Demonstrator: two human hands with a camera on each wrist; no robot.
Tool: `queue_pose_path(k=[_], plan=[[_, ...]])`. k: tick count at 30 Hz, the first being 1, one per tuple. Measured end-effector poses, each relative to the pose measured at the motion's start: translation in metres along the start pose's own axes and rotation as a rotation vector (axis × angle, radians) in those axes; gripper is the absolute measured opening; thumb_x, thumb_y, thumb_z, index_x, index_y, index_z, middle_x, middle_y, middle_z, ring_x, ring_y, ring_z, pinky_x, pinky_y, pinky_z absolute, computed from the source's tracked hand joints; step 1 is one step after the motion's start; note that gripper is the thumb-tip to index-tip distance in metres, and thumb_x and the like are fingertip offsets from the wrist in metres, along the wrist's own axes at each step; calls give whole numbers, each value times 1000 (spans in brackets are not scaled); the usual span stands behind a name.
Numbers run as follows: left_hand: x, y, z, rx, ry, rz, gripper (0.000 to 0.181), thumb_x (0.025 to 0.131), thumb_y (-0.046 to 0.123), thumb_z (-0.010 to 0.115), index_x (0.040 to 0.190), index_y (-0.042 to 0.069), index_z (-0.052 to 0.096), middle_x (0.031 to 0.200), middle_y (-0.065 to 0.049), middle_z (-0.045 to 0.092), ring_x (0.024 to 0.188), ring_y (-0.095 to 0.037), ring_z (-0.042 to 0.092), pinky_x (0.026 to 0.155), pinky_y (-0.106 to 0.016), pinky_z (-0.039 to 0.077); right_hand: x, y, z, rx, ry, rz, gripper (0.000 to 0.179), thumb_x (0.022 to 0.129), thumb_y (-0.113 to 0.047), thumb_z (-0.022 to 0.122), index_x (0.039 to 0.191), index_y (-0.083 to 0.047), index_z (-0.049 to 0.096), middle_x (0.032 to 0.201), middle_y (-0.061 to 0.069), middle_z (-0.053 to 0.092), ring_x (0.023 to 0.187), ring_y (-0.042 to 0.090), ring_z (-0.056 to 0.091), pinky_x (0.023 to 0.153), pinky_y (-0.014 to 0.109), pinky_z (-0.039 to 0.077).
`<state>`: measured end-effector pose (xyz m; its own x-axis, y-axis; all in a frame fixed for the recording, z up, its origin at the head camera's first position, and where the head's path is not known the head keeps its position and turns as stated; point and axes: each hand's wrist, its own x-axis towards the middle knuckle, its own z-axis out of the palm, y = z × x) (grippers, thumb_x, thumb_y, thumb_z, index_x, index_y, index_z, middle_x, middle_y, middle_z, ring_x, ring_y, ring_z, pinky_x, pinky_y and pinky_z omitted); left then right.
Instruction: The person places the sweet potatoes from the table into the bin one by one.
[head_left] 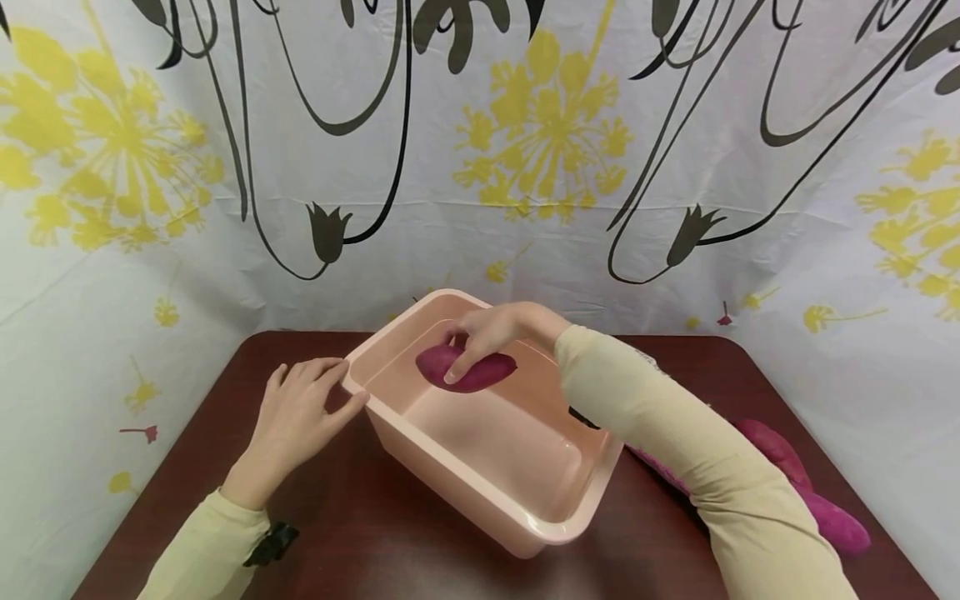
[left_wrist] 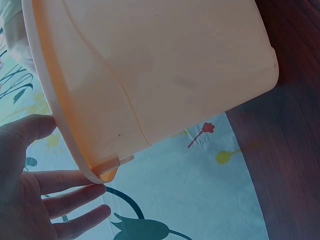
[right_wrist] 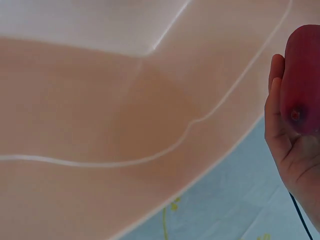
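In the head view my right hand (head_left: 491, 333) grips a purple-skinned sweet potato (head_left: 480, 372) inside the peach plastic basin (head_left: 457, 483), above its floor. In the right wrist view the sweet potato (right_wrist: 305, 75) lies against the palm, one blunt end showing. My left hand (head_left: 300, 408) touches the basin's left corner, its fingers fairly straight and spread. The left wrist view shows the thumb against the rim (left_wrist: 47, 95) and the index finger reaching under the lip, while the other fingers extend beside the corner.
More sweet potatoes (head_left: 836, 525) lie at the table's right, partly hidden by the right sleeve (head_left: 675, 417). A pink edge of something (head_left: 656, 467) shows beside the basin. Behind the dark wooden table (head_left: 315, 533) hangs a patterned white cloth (head_left: 420, 250).
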<state>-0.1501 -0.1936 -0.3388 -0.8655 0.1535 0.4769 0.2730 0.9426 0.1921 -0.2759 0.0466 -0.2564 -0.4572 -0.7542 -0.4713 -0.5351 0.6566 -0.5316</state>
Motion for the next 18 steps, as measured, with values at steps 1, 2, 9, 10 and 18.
queue_pose_path(k=[1, 2, 9, 10, 18], plan=[[0, 0, 0, 0, 0, 0, 53, 78, 42, 60, 110, 0, 61, 109, -16, 55, 103, -33, 46, 89, -59, 22, 3, 1, 1, -17, 2, 4, 52, 74, -38, 68, 117, -17, 49, 106, -1, 51, 93, 10, 51, 76, 22, 43], [0, 0, 0, 1, -1, 0, 53, 78, 42, 60, 110, 0, 61, 109, -16, 55, 104, -32, 46, 89, -59, 22, 5, 2, 3, -34, 5, 9, 51, 74, -39, 68, 116, -16, 49, 106, -2, 51, 93, 9, 51, 75, 22, 43], [1, 0, -1, 3, -8, -2, 54, 78, 43, 59, 111, 0, 60, 109, -15, 55, 104, -33, 45, 90, -59, 22, 24, 8, 14, -86, -2, 54, 44, 73, -39, 68, 108, -16, 54, 101, -3, 54, 91, 8, 51, 74, 19, 42], [1, 0, -1, 2, -8, -2, 54, 78, 43, 59, 111, 0, 60, 109, -15, 55, 104, -33, 45, 90, -59, 22, 27, 9, 16, -93, -6, 56, 44, 73, -39, 68, 107, -15, 54, 99, -2, 55, 90, 9, 51, 73, 19, 42], [0, -1, 0, 5, -3, -4, 53, 78, 43, 60, 110, 0, 61, 109, -15, 55, 103, -32, 46, 89, -59, 23, 46, 14, 37, -59, -51, 90, 41, 72, -34, 71, 104, -15, 54, 95, 1, 54, 82, 9, 54, 66, 21, 46]])
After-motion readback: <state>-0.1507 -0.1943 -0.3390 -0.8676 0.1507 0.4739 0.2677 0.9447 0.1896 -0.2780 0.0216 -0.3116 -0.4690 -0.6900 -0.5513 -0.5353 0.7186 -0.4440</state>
